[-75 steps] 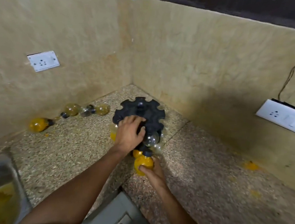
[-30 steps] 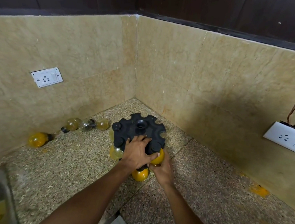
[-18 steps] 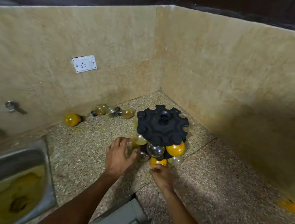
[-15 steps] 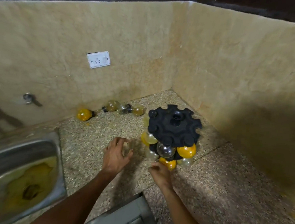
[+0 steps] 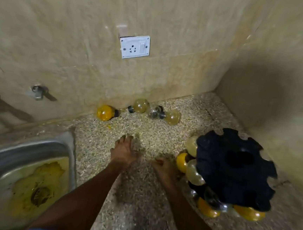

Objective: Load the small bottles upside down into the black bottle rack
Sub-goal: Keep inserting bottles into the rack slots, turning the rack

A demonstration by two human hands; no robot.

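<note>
Speckled stone is forming the countertop (image 5: 138, 214), which is running into a corner of beige marbled wall (image 5: 61, 42). A white socket plate (image 5: 134, 46) is sitting on the back wall, and a steel sink (image 5: 24, 158) with yellow residue in its basin is lying at the left edge.

Against the back wall, four small bottles are lying on their sides: a deep yellow one (image 5: 105, 112), a pale one (image 5: 140, 105), a clear one (image 5: 153, 112) and another pale one (image 5: 172, 116). All are lying well ahead of the hands.

At the right, the black bottle rack (image 5: 234, 168) is standing near the corner, with round yellow and pale loaded bottles (image 5: 195, 173) hanging beneath its notched top. Motion blur is softening the rack and both hands.

Both bare forearms are reaching forward from the lower edge. The left hand (image 5: 124, 152) is hovering palm-down over the counter, fingers extended toward the loose bottles and holding nothing. The right hand (image 5: 164, 168) is lying just beside the rack's lower bottles; whether its fingers are curling or gripping anything, I cannot tell.
</note>
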